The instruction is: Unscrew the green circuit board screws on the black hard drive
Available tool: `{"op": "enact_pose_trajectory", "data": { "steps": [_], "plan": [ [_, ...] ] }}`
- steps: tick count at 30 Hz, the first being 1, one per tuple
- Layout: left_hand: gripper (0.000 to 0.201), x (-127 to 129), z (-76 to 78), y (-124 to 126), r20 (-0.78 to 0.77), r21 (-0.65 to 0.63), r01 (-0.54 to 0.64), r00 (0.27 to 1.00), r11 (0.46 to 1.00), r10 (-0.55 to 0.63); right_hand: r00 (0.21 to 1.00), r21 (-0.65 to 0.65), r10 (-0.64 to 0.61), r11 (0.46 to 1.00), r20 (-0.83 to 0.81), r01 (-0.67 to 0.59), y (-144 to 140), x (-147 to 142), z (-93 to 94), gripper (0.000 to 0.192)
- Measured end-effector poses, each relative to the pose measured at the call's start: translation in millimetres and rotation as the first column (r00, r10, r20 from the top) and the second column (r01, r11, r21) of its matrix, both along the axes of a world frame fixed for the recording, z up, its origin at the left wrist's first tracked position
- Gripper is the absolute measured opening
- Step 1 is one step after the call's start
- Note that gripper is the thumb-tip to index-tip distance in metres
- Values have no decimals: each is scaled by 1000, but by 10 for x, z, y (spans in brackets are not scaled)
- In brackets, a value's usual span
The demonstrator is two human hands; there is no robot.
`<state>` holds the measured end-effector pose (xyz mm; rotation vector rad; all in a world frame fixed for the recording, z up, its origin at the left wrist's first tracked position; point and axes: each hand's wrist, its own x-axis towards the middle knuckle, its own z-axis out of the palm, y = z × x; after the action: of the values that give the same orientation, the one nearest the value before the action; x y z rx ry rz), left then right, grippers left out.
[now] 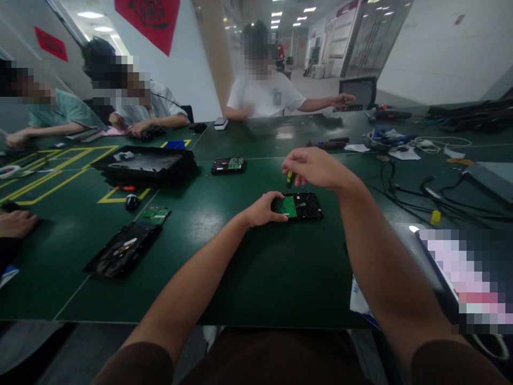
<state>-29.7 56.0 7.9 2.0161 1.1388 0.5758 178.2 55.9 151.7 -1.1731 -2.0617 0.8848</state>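
A black hard drive (305,206) lies on the dark green table (248,267) with its green circuit board (287,207) facing up. My left hand (262,210) grips the drive's left edge, thumb on the board. My right hand (315,167) hovers just above the drive, closed around a small screwdriver (289,179) with a yellow-and-black handle. Its tip points down toward the drive's far left corner.
An opened drive (122,256), a loose green board (156,215) and a black tray (144,166) lie to the left. Another drive (228,165) sits farther back. Cables (420,190) sprawl on the right. Three people sit across the table; another person's hand (16,223) rests at the left edge.
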Motion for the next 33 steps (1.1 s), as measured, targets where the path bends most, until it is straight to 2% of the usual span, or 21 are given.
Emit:
{"op": "enact_pose_trajectory", "data": {
  "steps": [4,7,10,13,21,24,33],
  "plan": [
    [89,1,1,-6,-2,-4,-9,1000,1000,9,998,-59,34,998,-57,-37,16,-5,-17,16],
    [89,0,9,-18,-1,-15,-17,1000,1000,17,1000,27,21,999,15,-21,20,11,-10,14],
    [88,-4,18,-25,1,-16,-13,1000,1000,13,993,128,-52,991,102,39,15,23,3,15],
    [87,-5,16,-19,2,-8,-4,1000,1000,5,986,151,-105,985,127,86,9,21,7,12],
    [89,7,-38,19,10,19,6,1000,1000,-6,999,-6,47,999,-7,-47,18,-4,-27,20],
    [91,9,-48,22,4,22,-2,1000,1000,2,999,-37,41,998,-22,-41,21,-4,-24,19],
    [89,15,14,-20,0,18,-5,1000,1000,5,1000,-8,16,1000,10,-16,-24,12,38,16]
  ]
}}
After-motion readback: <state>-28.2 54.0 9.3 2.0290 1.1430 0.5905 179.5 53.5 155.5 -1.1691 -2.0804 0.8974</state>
